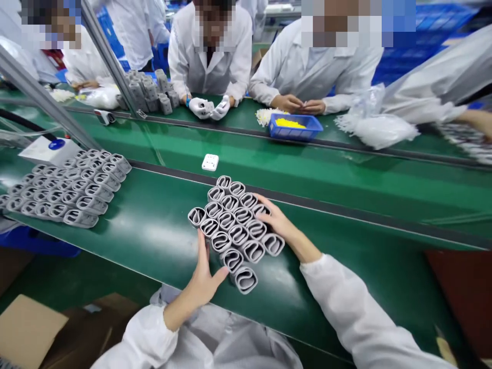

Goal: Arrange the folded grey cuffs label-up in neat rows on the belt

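Observation:
A cluster of grey rolled bands (226,221) stands on end on the green bench in front of me, each coil's opening facing up. My left hand (203,279) is against the cluster's near left side, fingers stretched and thumb spread toward the front coils. On the right side, my right hand (282,224) has its thumb and fingers around a coil at the edge. The undersides of the coils and some fingertips are hidden.
More grey coils (73,187) stand packed at the left. A white square device (210,162) lies on the green belt beyond the dark rail. Across it, co-workers in white coats handle parts near a blue tray (295,132) and plastic bags (384,130). A metal post (111,56) rises at left.

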`<state>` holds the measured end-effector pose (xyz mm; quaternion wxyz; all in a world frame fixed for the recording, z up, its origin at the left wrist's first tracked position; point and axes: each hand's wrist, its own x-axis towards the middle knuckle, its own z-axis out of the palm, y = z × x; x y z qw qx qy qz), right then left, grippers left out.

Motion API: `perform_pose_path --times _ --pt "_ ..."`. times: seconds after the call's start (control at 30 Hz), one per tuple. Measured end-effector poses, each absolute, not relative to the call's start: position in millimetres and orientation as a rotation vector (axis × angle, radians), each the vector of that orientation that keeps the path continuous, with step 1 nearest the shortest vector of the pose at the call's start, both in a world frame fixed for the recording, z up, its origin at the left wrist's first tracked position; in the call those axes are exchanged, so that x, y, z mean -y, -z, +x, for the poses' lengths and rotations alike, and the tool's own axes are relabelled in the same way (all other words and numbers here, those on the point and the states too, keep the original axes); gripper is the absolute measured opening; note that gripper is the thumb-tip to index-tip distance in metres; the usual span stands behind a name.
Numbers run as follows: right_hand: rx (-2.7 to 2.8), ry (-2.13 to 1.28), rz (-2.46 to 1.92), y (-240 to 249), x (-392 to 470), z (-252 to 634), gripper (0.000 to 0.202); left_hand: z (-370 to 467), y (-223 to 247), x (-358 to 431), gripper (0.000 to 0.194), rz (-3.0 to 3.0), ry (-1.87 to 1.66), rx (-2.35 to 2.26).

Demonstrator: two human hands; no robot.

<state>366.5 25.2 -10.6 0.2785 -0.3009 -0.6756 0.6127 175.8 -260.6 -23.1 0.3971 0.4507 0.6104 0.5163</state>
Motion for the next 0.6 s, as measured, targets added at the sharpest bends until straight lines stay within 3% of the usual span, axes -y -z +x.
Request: perform_pose_path --times 0.1,0.3,0.5,0.6 --pt "1.81 -1.508 -0.726 18 18 385 0.085 173 23 250 0.123 1.307 -1.374 -1.526" --pt "1.581 -1.136 -0.747 33 41 399 0.081 151 23 179 0.118 1.697 -1.388 -1.319" --pt "1.534 -0.983 -1.006 41 -65 377 0.112 112 2 -2 0.134 1.607 -1.248 -1.328" --pt "1.657 -0.981 -1.013 46 -93 391 0.135 95 0 -36 0.118 1.505 -1.222 -1.318"
